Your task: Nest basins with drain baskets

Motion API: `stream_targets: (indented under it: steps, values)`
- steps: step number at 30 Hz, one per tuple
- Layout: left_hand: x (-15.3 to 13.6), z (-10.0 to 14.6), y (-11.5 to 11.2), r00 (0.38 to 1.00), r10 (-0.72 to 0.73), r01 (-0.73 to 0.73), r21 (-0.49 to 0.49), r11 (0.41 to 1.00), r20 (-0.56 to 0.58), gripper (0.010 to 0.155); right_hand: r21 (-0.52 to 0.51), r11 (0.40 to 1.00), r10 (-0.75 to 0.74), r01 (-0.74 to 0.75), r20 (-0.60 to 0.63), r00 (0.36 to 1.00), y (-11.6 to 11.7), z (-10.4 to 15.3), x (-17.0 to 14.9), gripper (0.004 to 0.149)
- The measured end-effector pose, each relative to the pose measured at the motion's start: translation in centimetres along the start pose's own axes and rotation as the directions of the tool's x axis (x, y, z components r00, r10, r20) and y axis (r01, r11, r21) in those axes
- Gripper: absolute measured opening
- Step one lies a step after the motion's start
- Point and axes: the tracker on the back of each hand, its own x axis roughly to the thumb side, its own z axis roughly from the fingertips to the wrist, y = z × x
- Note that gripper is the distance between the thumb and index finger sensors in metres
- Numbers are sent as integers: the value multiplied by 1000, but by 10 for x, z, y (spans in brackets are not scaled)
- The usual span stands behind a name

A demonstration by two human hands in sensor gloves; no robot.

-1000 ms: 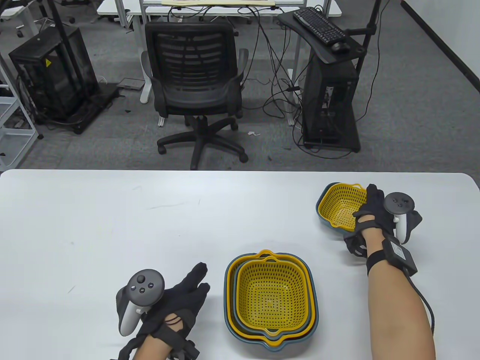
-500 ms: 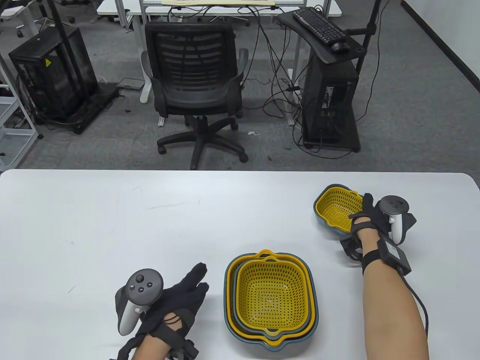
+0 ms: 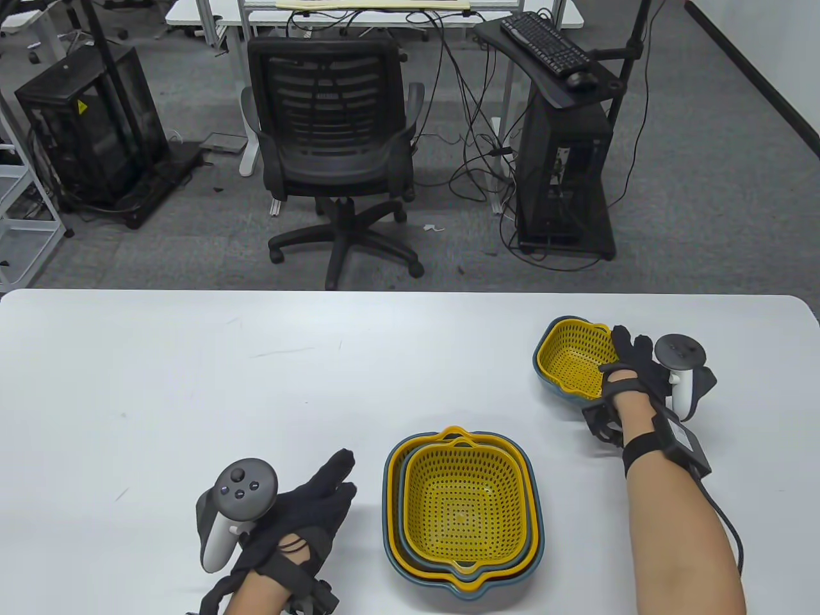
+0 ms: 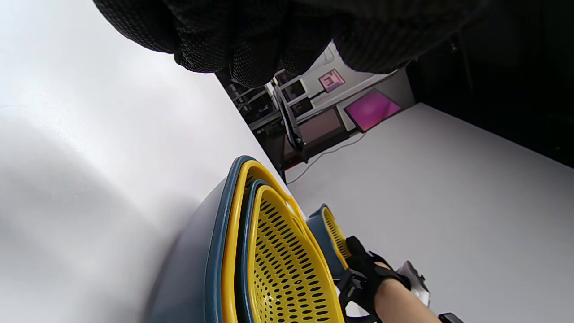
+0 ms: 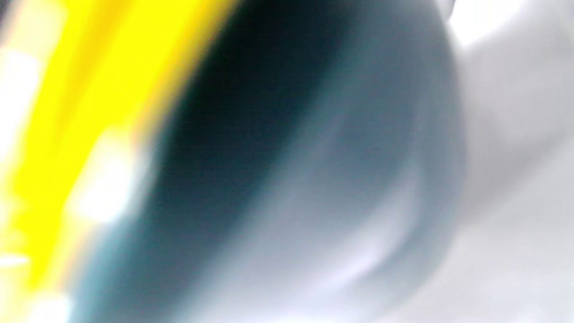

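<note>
A small yellow drain basket (image 3: 573, 355) sits inside a small blue basin (image 3: 556, 385) at the table's right. My right hand (image 3: 624, 365) grips this pair by its right rim and holds it tilted to the left. The right wrist view is a close blur of the blue basin wall (image 5: 291, 170) and yellow rim (image 5: 89, 112). A larger nested stack (image 3: 464, 506) of blue basins and yellow drain baskets stands near the front centre, also in the left wrist view (image 4: 269, 269). My left hand (image 3: 317, 500) rests flat and empty on the table left of the stack.
The white table (image 3: 192, 384) runs wide to the left and back. Beyond its far edge stand an office chair (image 3: 333, 147) and a computer stand (image 3: 564, 160) on the floor.
My right hand has shifted the small basin and basket a little to the left and tilted it. The left hand and the large stack have not moved.
</note>
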Motion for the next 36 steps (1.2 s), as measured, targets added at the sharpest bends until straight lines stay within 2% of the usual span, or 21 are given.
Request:
stream_targets:
  steps: [4, 7, 9, 11, 13, 15, 18, 21, 25, 27, 30, 36]
  values:
    - [-1, 1, 3, 1000, 18, -18, 10, 1000, 1, 66, 57, 997, -50, 42, 140, 989, -23, 40, 51, 58]
    - [-3, 2, 5, 1000, 28, -28, 12, 1000, -2, 66, 121, 992, -54, 20, 282, 958, -37, 91, 90, 58]
    - [-4, 2, 7, 999, 34, -34, 20, 999, -4, 66, 143, 990, -52, 2, 348, 936, -37, 130, 104, 58]
    - [-5, 2, 8, 999, 38, -38, 24, 999, -9, 66, 188, 982, -44, -33, 395, 918, -29, 166, 108, 58]
    - [-7, 2, 8, 999, 42, -41, 26, 999, -13, 66, 261, 960, -22, -99, 424, 905, -7, 205, 101, 58]
    - [-9, 2, 8, 999, 44, -43, 26, 999, -18, 66, 321, 932, 8, -166, 442, 897, 16, 232, 90, 57]
    - [-11, 0, 7, 999, 43, -43, 23, 999, -28, 66, 319, 893, 134, -319, 488, 862, 53, 258, 73, 57]
    - [-15, -1, 8, 998, 52, -51, 21, 998, -38, 66, 262, 851, 275, -455, 516, 811, 79, 264, 59, 57]
    - [-18, -2, 9, 997, 58, -57, 23, 998, -50, 66, 210, 838, 353, -503, 494, 795, 91, 261, 54, 58]
    - [-18, -2, 9, 997, 59, -58, 22, 998, -51, 66, 220, 833, 366, -508, 470, 803, 93, 258, 55, 57]
    - [-18, -2, 8, 997, 55, -55, 16, 998, -53, 66, 244, 785, 440, -570, 428, 789, 102, 252, 51, 58]
    - [-17, -2, 8, 997, 52, -51, 8, 999, -58, 66, 310, 735, 494, -602, 364, 790, 115, 245, 47, 59]
